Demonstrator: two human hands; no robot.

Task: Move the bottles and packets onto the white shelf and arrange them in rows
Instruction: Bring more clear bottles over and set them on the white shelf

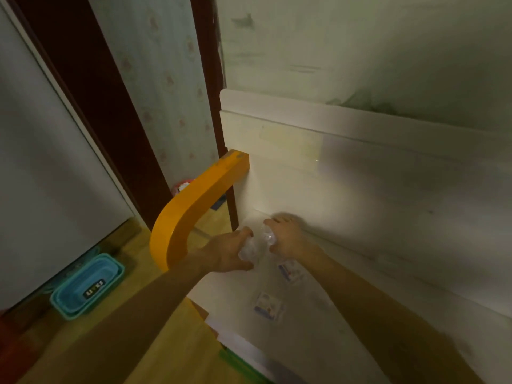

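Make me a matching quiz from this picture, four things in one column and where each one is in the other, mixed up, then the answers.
Things:
1. clear bottle
2. blue basket
3. orange curved rail
4. labelled packet

Places:
A. on the floor, lower left
B. lying flat on the white shelf, nearer the camera than the hands
C. held between left hand and right hand
D. at the shelf's left end

Pairs: 1-C, 2-A, 3-D, 4-B
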